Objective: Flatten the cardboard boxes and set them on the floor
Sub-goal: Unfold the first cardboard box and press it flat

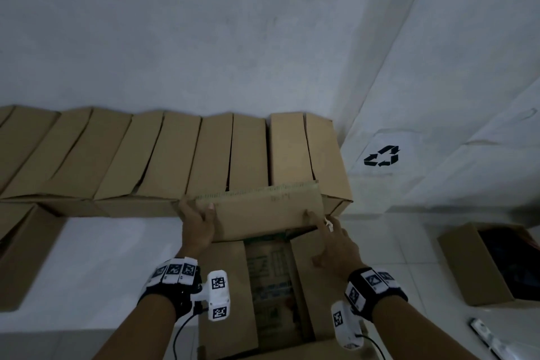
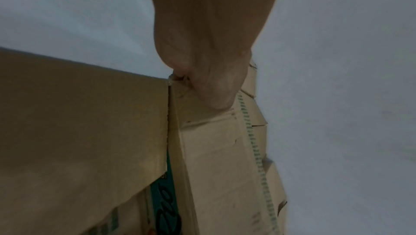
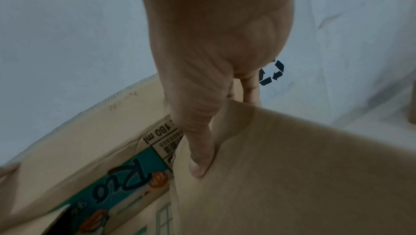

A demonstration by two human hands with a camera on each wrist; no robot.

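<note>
An open cardboard box [image 1: 264,278] with printed inner panels stands right in front of me. Its far flap [image 1: 263,213] stands raised. My left hand [image 1: 198,222] grips that flap's left corner, thumb on the near face; in the left wrist view the left hand [image 2: 202,82] is curled round the corner beside the left side flap [image 2: 78,123]. My right hand [image 1: 333,245] lies at the far right corner, index finger against the far flap. In the right wrist view its thumb [image 3: 198,158] dents the right side flap [image 3: 292,167], pinched against the fingers behind it.
A row of closed cardboard boxes [image 1: 163,155] lines the white wall just beyond. Another box [image 1: 23,242] sits at the left. An open box [image 1: 473,266] with dark contents stands on the tiles at the right. A white bag with a recycling mark [image 1: 382,156] leans in the corner.
</note>
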